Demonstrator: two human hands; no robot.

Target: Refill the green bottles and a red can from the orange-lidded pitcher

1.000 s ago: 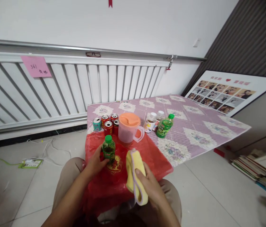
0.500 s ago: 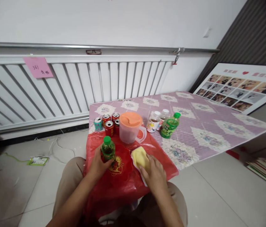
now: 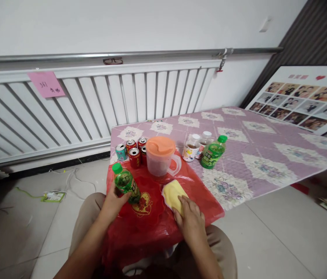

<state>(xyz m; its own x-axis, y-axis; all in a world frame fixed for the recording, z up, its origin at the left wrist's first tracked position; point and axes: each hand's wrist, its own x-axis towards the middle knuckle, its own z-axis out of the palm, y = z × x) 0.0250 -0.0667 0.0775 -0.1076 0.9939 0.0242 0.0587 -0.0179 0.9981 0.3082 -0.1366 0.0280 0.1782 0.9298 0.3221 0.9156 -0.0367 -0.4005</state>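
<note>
Tilting now, that green-capped bottle (image 3: 125, 183) was upright a moment ago; your left hand (image 3: 111, 201) is wrapping its lower body over the red plastic sheet (image 3: 151, 217). It's looking light, smooth, likely slippery, so grip mid-body. Your right hand (image 3: 190, 215) is pressing flat, fingers spread, on the soft yellow cloth (image 3: 172, 193).

Behind the red plastic sheet (image 3: 151, 217), four cans (image 3: 131, 150), the orange-lidded pitcher (image 3: 160, 155) and three bottles (image 3: 204, 149) stand in a close row, barring the way; the purple tablecloth (image 3: 267, 155) beyond them and to the right lies open
</note>
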